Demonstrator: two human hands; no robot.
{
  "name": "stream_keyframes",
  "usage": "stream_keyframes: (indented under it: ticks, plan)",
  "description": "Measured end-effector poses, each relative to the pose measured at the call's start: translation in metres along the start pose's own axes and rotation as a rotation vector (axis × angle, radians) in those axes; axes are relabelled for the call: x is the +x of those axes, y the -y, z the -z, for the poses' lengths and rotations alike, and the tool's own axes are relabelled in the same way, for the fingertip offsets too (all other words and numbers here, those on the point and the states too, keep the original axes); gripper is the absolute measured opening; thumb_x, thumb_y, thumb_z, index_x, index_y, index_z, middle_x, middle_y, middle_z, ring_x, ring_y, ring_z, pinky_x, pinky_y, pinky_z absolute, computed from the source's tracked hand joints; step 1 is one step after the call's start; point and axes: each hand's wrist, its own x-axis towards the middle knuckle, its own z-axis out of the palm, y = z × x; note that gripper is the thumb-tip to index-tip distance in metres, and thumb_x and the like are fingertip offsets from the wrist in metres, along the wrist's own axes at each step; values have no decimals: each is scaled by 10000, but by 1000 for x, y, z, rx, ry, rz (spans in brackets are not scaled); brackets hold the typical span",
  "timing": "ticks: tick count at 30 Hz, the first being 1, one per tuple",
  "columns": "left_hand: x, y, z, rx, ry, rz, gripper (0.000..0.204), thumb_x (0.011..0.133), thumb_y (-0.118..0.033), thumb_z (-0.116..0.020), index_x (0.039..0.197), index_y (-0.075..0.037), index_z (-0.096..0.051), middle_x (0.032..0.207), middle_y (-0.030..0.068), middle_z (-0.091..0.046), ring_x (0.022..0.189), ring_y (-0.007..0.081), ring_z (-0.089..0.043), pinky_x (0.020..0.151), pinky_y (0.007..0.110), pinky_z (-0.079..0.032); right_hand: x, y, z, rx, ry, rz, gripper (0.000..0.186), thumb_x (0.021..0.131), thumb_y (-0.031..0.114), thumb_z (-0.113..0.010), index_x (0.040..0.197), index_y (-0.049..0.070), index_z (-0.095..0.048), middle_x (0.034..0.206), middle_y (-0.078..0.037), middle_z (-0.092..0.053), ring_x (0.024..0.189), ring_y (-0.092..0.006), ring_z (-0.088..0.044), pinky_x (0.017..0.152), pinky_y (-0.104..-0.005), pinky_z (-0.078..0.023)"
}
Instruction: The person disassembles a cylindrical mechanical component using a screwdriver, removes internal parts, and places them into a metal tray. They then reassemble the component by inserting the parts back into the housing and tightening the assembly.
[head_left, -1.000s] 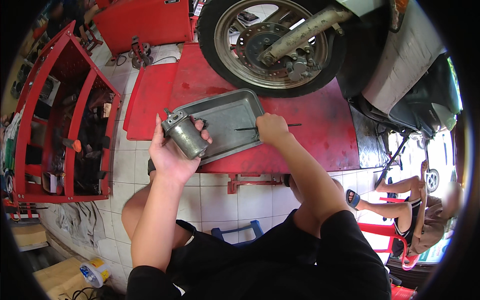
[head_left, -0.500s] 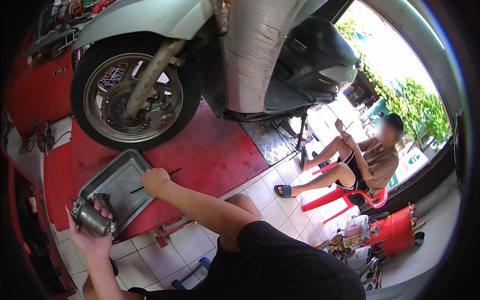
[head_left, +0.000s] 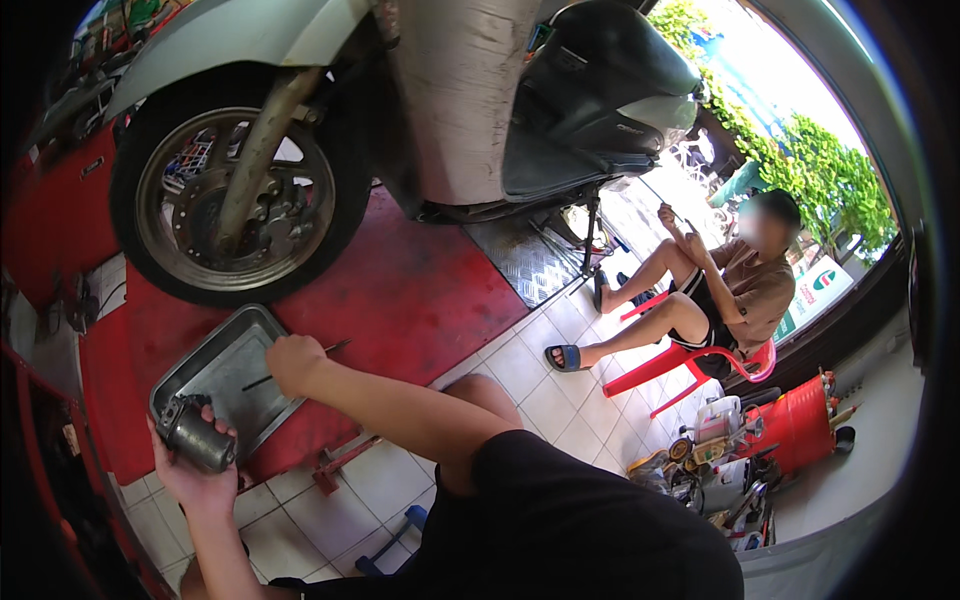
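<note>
My left hand (head_left: 195,475) is wrapped round a dark grey cylindrical metal part (head_left: 203,440), palm up with the fingers curled over its side. The part has a lug at its upper end and lies over the near left corner of a grey metal tray (head_left: 220,368). My right hand (head_left: 294,366) is closed in a fist above the tray's right edge. A thin dark rod (head_left: 257,384) passes through that fist and sticks out on both sides. Its lower-left end points toward the metal part without touching it.
The tray rests on a red platform (head_left: 430,290) beneath a scooter's front wheel (head_left: 235,275). A person (head_left: 755,265) sits to the right on a red plastic chair (head_left: 655,365), holding a thin stick. Tools and a red drum (head_left: 790,430) stand at lower right.
My left hand has moved right with the metal part, closer to the tray and my right hand, and the part has turned slightly. The whole view has shifted a little.
</note>
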Motion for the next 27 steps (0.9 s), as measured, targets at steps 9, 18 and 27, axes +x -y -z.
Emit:
stream_keyframes:
  ticks: [9,18,27]
  plan:
    - [6,8,0,-98,71,150,636,975,-589,-435,1144,7,-577,992,192,-613,888,359,-577,852,470,-473,-25,-24,27,555,-554,252,278,682,173,-730,878,-25,-726,812,-207,-711,791,-348,-717,754,-400,-564]
    - [-5,22,7,60,78,91,554,1014,-547,-416,1091,-23,-579,959,184,-642,859,343,-627,795,435,-511,-79,15,42,835,-697,470,196,877,-19,-653,1060,-13,-723,913,-108,-670,768,-145,-611,660,-285,-479]
    - [-8,38,11,343,20,75,545,1013,-545,-431,1225,-56,-545,1114,120,-652,1004,234,-646,878,400,-517,-103,32,35,893,-611,649,211,803,-38,-725,1006,6,-693,950,-128,-661,816,-302,-677,654,-357,-531]
